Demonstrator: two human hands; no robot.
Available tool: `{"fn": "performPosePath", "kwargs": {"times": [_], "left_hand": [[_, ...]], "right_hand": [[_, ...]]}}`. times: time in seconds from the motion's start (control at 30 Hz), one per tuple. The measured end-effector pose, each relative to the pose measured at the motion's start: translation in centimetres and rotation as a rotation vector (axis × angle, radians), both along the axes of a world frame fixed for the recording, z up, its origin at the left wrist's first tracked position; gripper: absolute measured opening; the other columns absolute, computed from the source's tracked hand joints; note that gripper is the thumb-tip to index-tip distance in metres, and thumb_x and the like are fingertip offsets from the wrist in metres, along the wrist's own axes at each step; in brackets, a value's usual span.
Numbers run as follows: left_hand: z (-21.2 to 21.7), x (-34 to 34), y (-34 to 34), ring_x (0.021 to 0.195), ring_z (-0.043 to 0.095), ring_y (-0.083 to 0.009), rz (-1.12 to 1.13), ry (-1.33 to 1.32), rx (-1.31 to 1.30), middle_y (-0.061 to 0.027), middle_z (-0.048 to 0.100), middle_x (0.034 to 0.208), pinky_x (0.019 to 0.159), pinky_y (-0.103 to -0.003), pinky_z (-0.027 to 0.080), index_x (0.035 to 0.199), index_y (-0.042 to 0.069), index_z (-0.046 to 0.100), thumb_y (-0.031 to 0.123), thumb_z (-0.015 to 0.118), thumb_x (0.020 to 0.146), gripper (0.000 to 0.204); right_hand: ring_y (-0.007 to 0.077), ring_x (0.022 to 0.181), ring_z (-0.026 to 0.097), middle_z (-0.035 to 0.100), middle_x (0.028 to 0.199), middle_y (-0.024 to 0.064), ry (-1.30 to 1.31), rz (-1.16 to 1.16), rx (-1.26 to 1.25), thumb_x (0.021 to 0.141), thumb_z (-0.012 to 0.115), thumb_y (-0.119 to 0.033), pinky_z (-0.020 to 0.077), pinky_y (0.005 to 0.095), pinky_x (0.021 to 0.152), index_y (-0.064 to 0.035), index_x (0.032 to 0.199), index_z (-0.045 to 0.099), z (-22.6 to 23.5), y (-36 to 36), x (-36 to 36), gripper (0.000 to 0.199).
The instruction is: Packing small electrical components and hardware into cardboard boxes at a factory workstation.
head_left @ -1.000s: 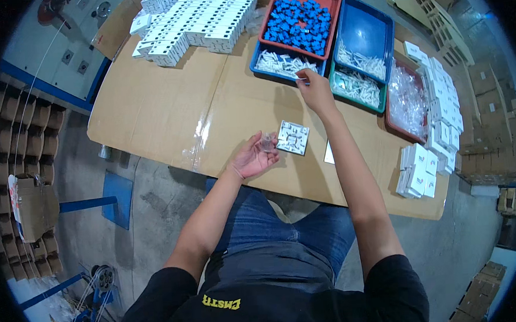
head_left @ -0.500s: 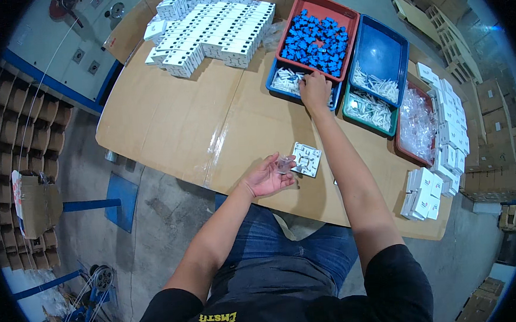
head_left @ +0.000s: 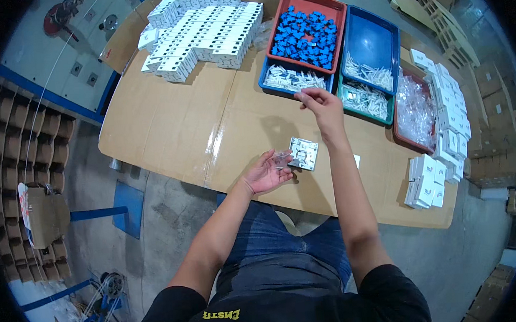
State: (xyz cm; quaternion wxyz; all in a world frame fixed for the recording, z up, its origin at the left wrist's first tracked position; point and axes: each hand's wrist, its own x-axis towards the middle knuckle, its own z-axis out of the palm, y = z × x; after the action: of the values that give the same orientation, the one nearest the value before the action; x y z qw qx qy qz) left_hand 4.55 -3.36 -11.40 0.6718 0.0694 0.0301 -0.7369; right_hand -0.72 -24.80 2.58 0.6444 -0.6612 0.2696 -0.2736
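My left hand (head_left: 266, 174) is palm up near the table's front edge, fingers curled around a small clear plastic bag (head_left: 281, 159). Right beside it, a white square plate (head_left: 303, 153) with moulded ribs and openings lies on the cardboard. My right hand (head_left: 327, 111) hovers in front of the blue tray (head_left: 269, 90) of small white plastic plugs (head_left: 291, 77). Its thumb and fingertips are pinched together; whatever they hold is too small to make out.
A red tray (head_left: 343, 14) of blue plastic parts overlaps the plug tray. To its right are another blue tray (head_left: 369, 33), a green tray (head_left: 390, 116) and a red tray (head_left: 427, 149) of clear bags. White boxed pieces (head_left: 203, 37) stand back left; white packs (head_left: 424, 180) lie right.
My right hand has come out of the plug tray and back toward me, fingers pinched. My left hand stays beside the plate with the bag.
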Motion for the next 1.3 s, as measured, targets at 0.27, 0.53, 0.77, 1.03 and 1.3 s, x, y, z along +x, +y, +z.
{"fn": "performPosePath", "kwargs": {"times": [0.27,0.53,0.77,1.03,1.3], "left_hand": [[0.1,-0.3,0.2,0.095,0.061,-0.0228,0.081,-0.020,0.072,-0.0052,0.069,0.117,0.100,-0.044,0.049,0.135,0.010,0.060,0.042,0.072,0.093,0.054],[0.0,-0.7,1.1,0.100,0.057,-0.0211,0.158,-0.134,-0.006,0.0006,0.064,0.118,0.105,-0.048,0.045,0.132,0.017,0.058,0.049,0.071,0.091,0.054],[1.0,-2.2,1.3,0.110,0.059,-0.0214,0.213,-0.047,-0.168,0.0005,0.066,0.120,0.107,-0.052,0.043,0.130,0.013,0.062,0.051,0.059,0.099,0.050],[7.9,-8.1,1.6,0.100,0.061,-0.0190,0.237,0.104,-0.025,0.0007,0.068,0.117,0.097,-0.041,0.048,0.132,0.014,0.064,0.053,0.057,0.100,0.051],[9.9,-10.5,1.9,0.097,0.064,-0.0154,0.194,-0.106,0.071,0.0000,0.070,0.115,0.089,-0.037,0.054,0.127,0.011,0.064,0.048,0.064,0.098,0.046]], "right_hand": [[0.0065,0.068,0.058,0.073,0.099,0.0129,-0.418,0.079,0.573,0.094,0.069,-0.005,0.0486,0.0196,0.062,0.0023,0.111,0.068,4.4,5.0,-8.2,0.018],[0.0066,0.067,0.056,0.074,0.100,0.0143,-0.350,0.071,0.552,0.093,0.070,-0.004,0.0469,0.0193,0.063,0.0025,0.111,0.068,4.3,7.7,-12.7,0.019],[0.0074,0.068,0.056,0.074,0.098,0.0146,-0.263,0.072,0.567,0.092,0.072,-0.002,0.0447,0.0200,0.062,0.0032,0.110,0.066,3.8,10.8,-16.4,0.020],[0.0043,0.071,0.055,0.072,0.092,0.0047,-0.126,-0.031,0.240,0.091,0.073,-0.001,0.0428,0.0186,0.063,0.0007,0.108,0.071,4.0,11.9,-16.0,0.017],[0.0024,0.066,0.048,0.070,0.087,-0.0002,-0.060,-0.106,-0.227,0.090,0.073,-0.003,0.0391,0.0202,0.059,-0.0022,0.105,0.073,3.4,12.0,-15.7,0.014]]}}
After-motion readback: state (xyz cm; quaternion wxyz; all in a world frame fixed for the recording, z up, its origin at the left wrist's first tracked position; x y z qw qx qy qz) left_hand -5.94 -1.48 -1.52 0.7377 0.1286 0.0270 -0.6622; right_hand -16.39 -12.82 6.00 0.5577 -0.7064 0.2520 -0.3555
